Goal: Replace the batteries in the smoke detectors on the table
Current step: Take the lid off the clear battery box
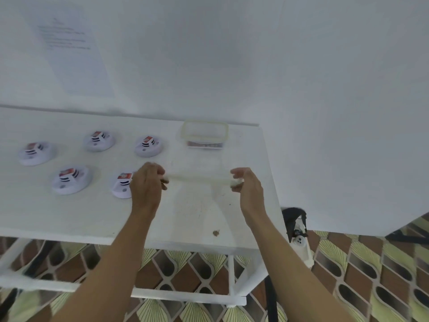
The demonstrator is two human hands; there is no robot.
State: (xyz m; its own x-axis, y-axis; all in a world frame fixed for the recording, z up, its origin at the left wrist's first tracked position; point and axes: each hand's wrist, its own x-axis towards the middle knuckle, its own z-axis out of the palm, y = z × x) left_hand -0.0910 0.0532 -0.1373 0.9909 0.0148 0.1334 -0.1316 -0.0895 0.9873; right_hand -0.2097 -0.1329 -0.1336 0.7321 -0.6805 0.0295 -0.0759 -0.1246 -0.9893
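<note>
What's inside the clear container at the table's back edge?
The lid is off the container; reddish and dark items lie on its bottom, too blurred to identify.

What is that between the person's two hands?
In the head view, a clear lid with a pale rim spans the gap; the left hand and right hand each grip one end above the table.

White rectangular table (69, 210): matt painted top, scuffed. Round white smoke detectors (70, 180): smooth plastic. Clear rectangular container (205, 122) and flat translucent lid (197, 178): plastic. White wall sheet (69, 49): matt paper.
</note>
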